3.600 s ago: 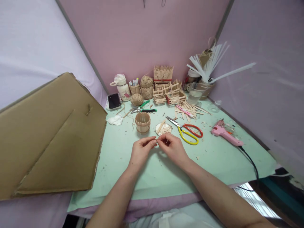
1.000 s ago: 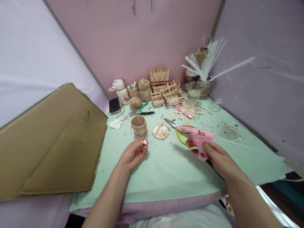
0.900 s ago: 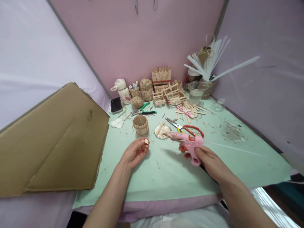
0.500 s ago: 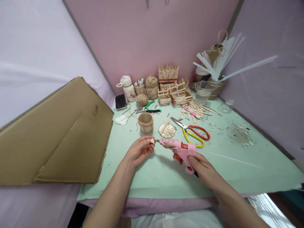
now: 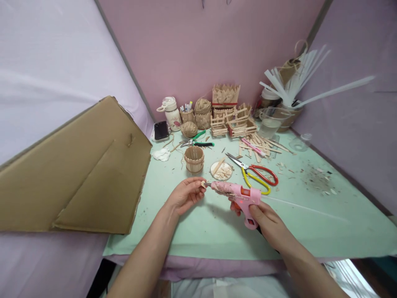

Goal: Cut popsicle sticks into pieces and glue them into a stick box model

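Between the thumb and fingers of my left hand [image 5: 190, 193] is a small pale wood piece [image 5: 203, 184]. My right hand [image 5: 263, 216] is wrapped round the handle of a pink glue gun [image 5: 240, 193], which points left. Its metal nozzle reaches the wood piece, touching or almost touching it. A clear glue stick [image 5: 294, 203] sticks out of the gun's back end. Just beyond my left hand stands a small wooden bucket [image 5: 194, 160] with a scalloped rim. Right of it, a round dish [image 5: 222, 177] holds wood scraps.
Scissors [image 5: 252, 169] with red and yellow handles lie past the glue gun. Pruning pliers [image 5: 198, 142], a twine ball [image 5: 189, 129], wooden crates [image 5: 235, 126] and loose sticks [image 5: 257, 145] sit farther back. A cardboard sheet [image 5: 93, 174] leans at left; a plastic cup [image 5: 270, 124] stands back right.
The whole view has shifted slightly, so things appear a little farther right. Both hands keep their holds, and the nozzle stays at the wood piece, which looks slightly turned.
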### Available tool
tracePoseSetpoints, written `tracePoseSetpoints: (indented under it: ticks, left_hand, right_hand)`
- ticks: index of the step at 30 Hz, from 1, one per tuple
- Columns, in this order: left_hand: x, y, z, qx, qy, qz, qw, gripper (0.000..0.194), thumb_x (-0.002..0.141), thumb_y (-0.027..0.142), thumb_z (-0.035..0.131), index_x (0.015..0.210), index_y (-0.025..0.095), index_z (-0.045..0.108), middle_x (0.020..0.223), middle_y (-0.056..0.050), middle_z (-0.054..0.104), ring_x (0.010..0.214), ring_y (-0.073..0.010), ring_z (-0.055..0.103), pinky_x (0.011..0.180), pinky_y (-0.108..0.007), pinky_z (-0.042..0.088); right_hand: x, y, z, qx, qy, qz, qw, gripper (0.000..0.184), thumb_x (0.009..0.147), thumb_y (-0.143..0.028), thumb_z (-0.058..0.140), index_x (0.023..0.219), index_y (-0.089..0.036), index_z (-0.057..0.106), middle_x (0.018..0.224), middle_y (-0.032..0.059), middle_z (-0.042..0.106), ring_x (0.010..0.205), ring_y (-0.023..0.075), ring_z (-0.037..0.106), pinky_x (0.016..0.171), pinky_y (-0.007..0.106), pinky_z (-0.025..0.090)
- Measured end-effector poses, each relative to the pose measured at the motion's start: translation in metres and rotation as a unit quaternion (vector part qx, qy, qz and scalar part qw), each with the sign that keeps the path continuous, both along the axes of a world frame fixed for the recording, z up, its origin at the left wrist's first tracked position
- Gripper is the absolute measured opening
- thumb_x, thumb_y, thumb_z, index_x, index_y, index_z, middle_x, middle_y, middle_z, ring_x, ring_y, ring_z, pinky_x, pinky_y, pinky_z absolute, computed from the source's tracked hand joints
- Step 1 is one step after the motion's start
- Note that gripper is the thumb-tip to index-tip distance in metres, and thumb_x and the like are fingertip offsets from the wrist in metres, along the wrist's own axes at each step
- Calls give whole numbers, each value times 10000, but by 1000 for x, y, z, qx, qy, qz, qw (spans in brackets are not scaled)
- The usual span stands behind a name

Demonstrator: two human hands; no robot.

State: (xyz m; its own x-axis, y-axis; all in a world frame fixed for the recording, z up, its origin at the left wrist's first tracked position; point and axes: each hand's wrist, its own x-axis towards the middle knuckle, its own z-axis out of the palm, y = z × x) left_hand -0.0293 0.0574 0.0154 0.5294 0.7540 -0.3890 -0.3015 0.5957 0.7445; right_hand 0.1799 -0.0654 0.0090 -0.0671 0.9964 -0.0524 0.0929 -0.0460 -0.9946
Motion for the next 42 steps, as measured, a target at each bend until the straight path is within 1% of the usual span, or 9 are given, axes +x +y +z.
tracePoseSetpoints:
  ticks: [4, 8, 15, 25, 30, 35, 38, 42]
  left_hand:
    - [0, 0, 0, 2, 4, -1, 1000, 234, 613, 211, 764, 802, 112, 670, 647, -22, 612, 594, -73, 559, 567, -172, 444]
    - [0, 0, 1, -2, 5, -1, 1000, 234, 614, 215, 765, 802, 113, 670, 644, -18, 608, 593, -71, 555, 570, -176, 441]
    - [0, 0, -1, -2, -5, -9, 1000, 214, 626, 202, 759, 800, 112, 672, 645, -16, 603, 584, -62, 551, 567, -168, 441]
    - [-1, 0, -1, -2, -4, -8, 1000, 210, 620, 202, 763, 787, 110, 674, 638, -17, 601, 582, -63, 546, 561, -167, 438]
    - [0, 0, 0, -5, 1, -4, 1000, 227, 603, 203, 772, 784, 109, 673, 642, -19, 606, 574, -64, 546, 558, -170, 436]
    - [0, 1, 0, 2, 12, 0, 1000, 230, 602, 209, 773, 784, 109, 674, 639, -23, 609, 580, -70, 551, 563, -174, 437]
    - [1, 1, -1, 7, 14, 0, 1000, 221, 608, 207, 771, 780, 109, 674, 646, -22, 611, 586, -67, 552, 566, -170, 437]
    - [1, 1, -1, 11, 18, 3, 1000, 223, 602, 203, 773, 776, 105, 673, 664, -24, 620, 582, -64, 552, 564, -171, 436]
  right_hand:
    - [0, -1, 0, -1, -23, -3, 1000, 469, 891, -529, 319, 964, -186, 630, 786, 50, 577, 751, 182, 521, 601, 261, 402]
    - [0, -1, 0, -1, -25, -6, 1000, 467, 887, -533, 326, 962, -192, 636, 801, 53, 586, 750, 182, 520, 602, 260, 406]
    - [0, -1, -2, 0, -29, -10, 1000, 462, 888, -528, 330, 951, -186, 634, 815, 42, 592, 683, 153, 485, 583, 246, 390]
    - [-1, -1, 4, -1, -38, -13, 999, 454, 888, -522, 333, 917, -181, 632, 803, 46, 584, 618, 133, 456, 556, 244, 401]
    - [-1, -2, 3, -1, -37, -15, 999, 454, 892, -516, 328, 924, -187, 640, 836, 53, 600, 661, 144, 485, 570, 247, 415]
    - [-1, -1, 7, -14, -45, -20, 999, 461, 878, -533, 341, 957, -189, 639, 843, 58, 619, 664, 154, 506, 558, 252, 426]
    - [-1, -1, 7, -26, -41, -23, 999, 450, 873, -540, 347, 958, -206, 637, 880, 63, 638, 746, 184, 554, 580, 259, 444]
    - [0, -2, 5, -33, -45, -27, 998, 429, 869, -540, 359, 849, -216, 640, 925, 59, 656, 819, 207, 583, 600, 264, 458]
